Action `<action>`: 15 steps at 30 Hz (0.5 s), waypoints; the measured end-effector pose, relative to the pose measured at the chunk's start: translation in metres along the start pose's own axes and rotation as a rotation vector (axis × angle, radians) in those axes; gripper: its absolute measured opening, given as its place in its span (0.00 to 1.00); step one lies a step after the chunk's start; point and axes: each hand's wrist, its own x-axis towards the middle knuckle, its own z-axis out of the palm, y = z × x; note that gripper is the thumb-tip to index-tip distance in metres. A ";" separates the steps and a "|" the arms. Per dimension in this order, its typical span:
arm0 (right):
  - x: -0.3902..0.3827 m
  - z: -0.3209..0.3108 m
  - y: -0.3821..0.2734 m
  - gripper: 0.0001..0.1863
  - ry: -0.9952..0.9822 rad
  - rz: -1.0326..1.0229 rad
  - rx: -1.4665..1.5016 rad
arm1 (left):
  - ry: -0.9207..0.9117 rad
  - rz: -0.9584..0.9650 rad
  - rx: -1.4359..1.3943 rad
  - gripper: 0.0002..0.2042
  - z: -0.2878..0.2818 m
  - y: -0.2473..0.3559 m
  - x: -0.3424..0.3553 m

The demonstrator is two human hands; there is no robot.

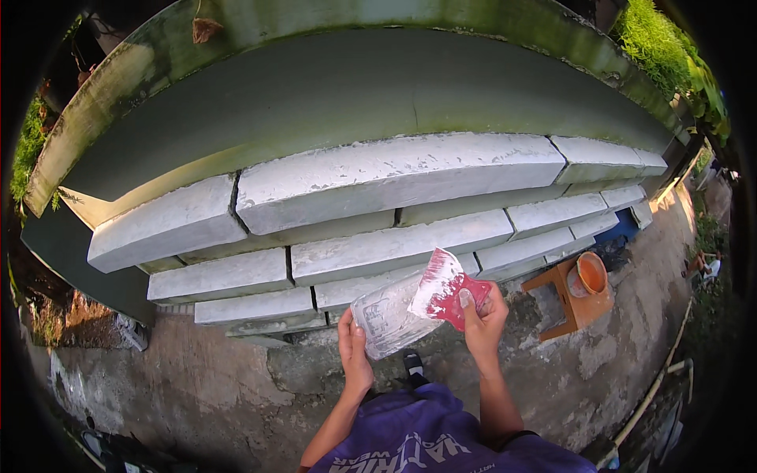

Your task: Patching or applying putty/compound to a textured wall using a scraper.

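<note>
In my left hand (354, 356) is a flat, see-through plastic tray (386, 319) smeared with white paste, its left edge between my fingers and thumb. My right hand (484, 329) grips a red putty scraper (451, 303), thumb on top. White paste coats the scraper's wide end, which overlaps the tray's right part; whether they touch I cannot tell. Both are held in front of me, before a stepped wall of long pale blocks (402, 175) with dark joints. The upper block faces look white and patchy.
An orange bucket (591, 273) stands on a brown-orange plastic stool (585, 314) to the right, near the wall's foot. Worn concrete floor (229, 386) lies below. A mossy curved ledge (315, 31) runs above the wall. A pole (650, 390) lies along the right side.
</note>
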 end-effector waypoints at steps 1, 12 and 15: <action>-0.002 -0.004 -0.003 0.06 0.021 -0.022 -0.002 | -0.009 0.012 -0.009 0.24 0.000 -0.001 -0.003; 0.012 -0.067 -0.008 0.13 0.489 0.127 0.640 | 0.022 -0.310 -0.129 0.22 0.011 0.008 -0.010; 0.028 -0.085 -0.010 0.15 0.473 0.156 0.737 | -0.020 -0.310 -0.125 0.22 0.002 0.001 -0.012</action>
